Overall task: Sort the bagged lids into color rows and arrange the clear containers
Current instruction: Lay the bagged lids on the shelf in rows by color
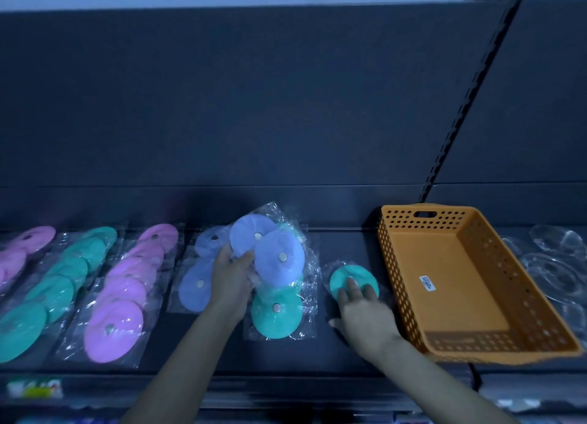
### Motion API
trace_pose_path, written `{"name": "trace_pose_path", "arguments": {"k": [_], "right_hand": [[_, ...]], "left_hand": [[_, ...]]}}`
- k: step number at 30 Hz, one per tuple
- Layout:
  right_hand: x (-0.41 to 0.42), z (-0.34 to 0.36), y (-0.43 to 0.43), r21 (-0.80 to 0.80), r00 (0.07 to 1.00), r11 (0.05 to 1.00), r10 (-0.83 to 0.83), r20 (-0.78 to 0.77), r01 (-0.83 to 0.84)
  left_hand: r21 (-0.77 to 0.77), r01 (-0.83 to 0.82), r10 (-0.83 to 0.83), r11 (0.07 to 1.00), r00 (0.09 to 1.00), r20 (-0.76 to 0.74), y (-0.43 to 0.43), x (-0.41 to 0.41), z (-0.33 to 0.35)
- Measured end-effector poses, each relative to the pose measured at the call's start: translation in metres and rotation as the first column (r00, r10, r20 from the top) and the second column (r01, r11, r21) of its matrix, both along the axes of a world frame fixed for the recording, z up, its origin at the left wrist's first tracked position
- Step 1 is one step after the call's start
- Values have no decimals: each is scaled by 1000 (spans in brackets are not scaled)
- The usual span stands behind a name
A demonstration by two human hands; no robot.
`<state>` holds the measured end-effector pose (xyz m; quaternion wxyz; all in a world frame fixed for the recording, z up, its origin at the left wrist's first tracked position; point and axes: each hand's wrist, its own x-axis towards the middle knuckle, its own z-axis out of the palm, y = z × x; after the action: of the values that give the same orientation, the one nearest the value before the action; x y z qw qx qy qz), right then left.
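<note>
Teal shows under my right hand (365,312): its fingers lie straight and slightly spread on a single teal bagged lid (360,272). That lid lies flat on the dark shelf (317,357), just left of the orange perforated basket (392,264). My left hand (232,274) curls thumb and fingers onto a bunch of periwinkle bagged lids (279,258), which overlaps a second teal lid (276,315) in its bag. Further left lie the periwinkle row (197,287), the pink row (124,296), the teal row (54,290) and the far pink row (19,258). The clear containers (552,274) sit right of the basket.
</note>
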<state>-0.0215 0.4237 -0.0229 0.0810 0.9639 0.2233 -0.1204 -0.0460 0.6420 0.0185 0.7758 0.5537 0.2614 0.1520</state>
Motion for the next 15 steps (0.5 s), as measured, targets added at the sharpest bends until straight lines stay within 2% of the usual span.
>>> {"name": "trace_pose_path", "arguments": {"k": [2, 3, 5, 7, 9, 11, 13, 15], "right_hand": [[1, 11, 4, 106, 999, 994, -36, 10, 35], [1, 17, 6, 263, 997, 964, -56, 49, 41], [1, 38, 14, 609, 991, 790, -129, 46, 74], [3, 52, 25, 796, 976, 571, -182, -117, 202], [3, 58, 38, 852, 917, 339, -128, -377, 398], [3, 55, 47, 833, 848, 156, -83, -524, 530], [0, 52, 55, 809, 811, 56, -62, -582, 585], [-6, 47, 62, 808, 809, 55, -71, -583, 587]], "left_hand": [[29, 32, -32, 999, 999, -13, 3, -5, 1], [44, 59, -59, 997, 998, -17, 4, -8, 2], [50, 117, -118, 992, 993, 3, 4, -13, 4], [29, 176, -177, 984, 984, 32, 3, -19, 7], [10, 233, -233, 972, 971, 46, 5, -25, 9], [3, 260, -260, 966, 965, 36, 9, -31, 9], [12, 258, -258, 966, 966, 11, 17, -39, 8], [67, 218, -216, 974, 976, -39, 27, -47, 3]]}}
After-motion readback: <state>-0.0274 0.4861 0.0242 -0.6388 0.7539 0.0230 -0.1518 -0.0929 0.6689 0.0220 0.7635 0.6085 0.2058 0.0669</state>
